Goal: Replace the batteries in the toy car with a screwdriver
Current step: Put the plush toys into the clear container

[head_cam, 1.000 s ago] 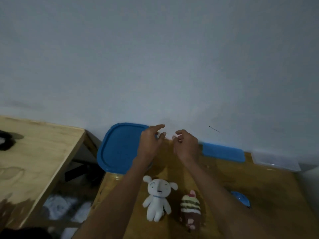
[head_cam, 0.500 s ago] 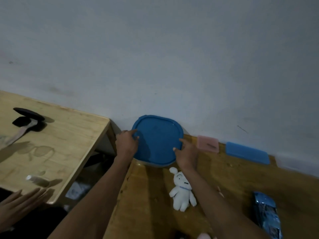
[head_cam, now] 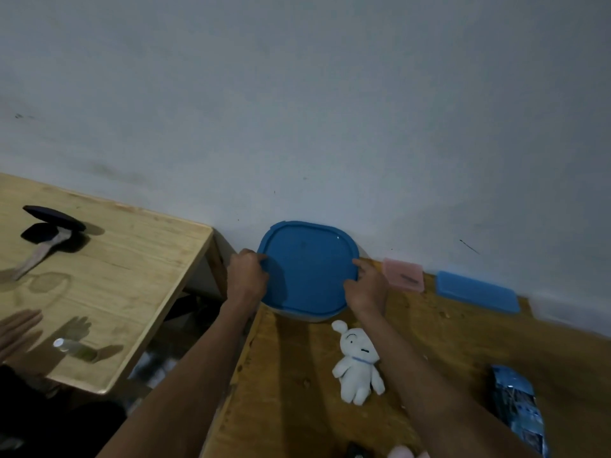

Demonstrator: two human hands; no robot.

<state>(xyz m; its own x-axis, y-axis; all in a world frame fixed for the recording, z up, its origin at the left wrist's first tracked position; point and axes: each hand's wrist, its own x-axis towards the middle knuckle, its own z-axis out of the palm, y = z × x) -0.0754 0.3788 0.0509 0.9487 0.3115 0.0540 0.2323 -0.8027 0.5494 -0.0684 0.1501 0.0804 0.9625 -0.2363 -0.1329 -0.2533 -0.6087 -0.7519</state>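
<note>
A round-cornered container with a blue lid (head_cam: 309, 269) stands against the wall at the back of the darker wooden table (head_cam: 446, 352). My left hand (head_cam: 246, 276) grips the lid's left edge. My right hand (head_cam: 365, 285) holds its right edge, fingers pressed on the rim. A blue toy car (head_cam: 517, 408) lies at the table's right, near the frame edge. No screwdriver or batteries show.
A white plush dog (head_cam: 358, 361) lies just in front of the container. A pink box (head_cam: 403, 274) and a flat blue lid (head_cam: 476, 290) sit by the wall. A lighter table (head_cam: 115, 279) at left holds a black paddle (head_cam: 49, 226) and a bottle (head_cam: 71, 347); another person's hand (head_cam: 16, 327) rests there.
My hands moved from the table's back middle onto the blue-lidded container's two sides. The view swung left, showing the other table; a striped plush dropped out of view.
</note>
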